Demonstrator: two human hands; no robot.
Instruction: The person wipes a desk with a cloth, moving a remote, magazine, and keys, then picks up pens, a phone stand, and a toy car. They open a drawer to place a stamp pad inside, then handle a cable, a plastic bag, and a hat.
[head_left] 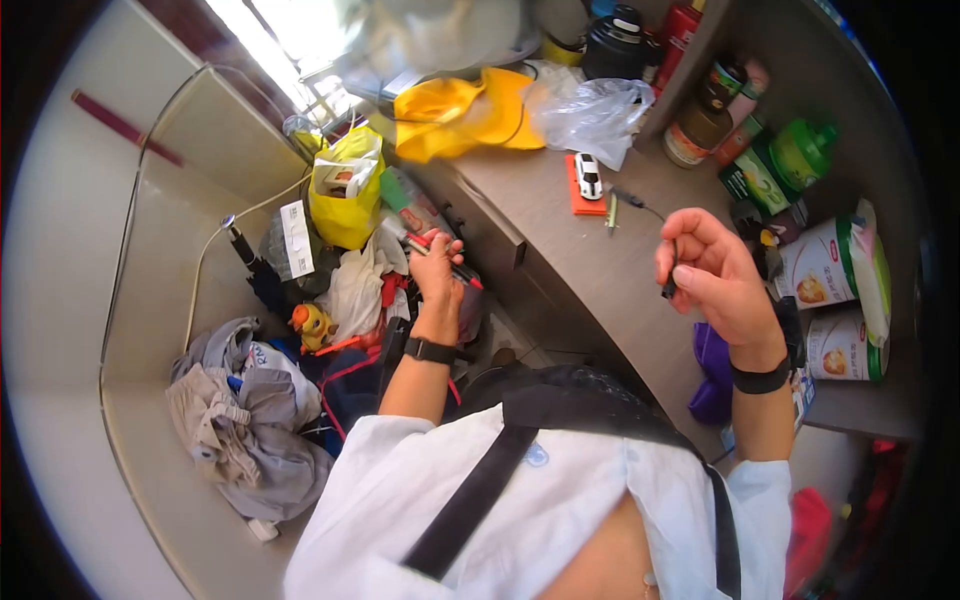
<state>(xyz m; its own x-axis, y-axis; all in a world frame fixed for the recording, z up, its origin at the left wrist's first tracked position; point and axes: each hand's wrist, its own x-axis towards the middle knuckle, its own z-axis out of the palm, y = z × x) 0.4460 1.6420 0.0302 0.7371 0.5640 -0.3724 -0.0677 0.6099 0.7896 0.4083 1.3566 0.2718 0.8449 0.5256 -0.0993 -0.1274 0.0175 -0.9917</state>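
My left hand (437,268) is closed around several pens (466,275), some with red and dark barrels, over the clutter on the left. Above the wooden desktop (580,260), my right hand (712,270) pinches a short black cable (670,288) between thumb and fingers. The cable's far end, with a dark plug (627,197), reaches toward a white toy car (588,177). That car rests on an orange notebook or box (586,204), and a thin greenish stick (611,214) lies beside it.
At the back are a yellow cloth (470,115) and a clear plastic bag (595,112). Cans (820,270) and bottles fill the right shelf, near a purple object (708,372). A yellow bag (347,190), toy duck (312,325) and grey clothes (250,430) are piled left.
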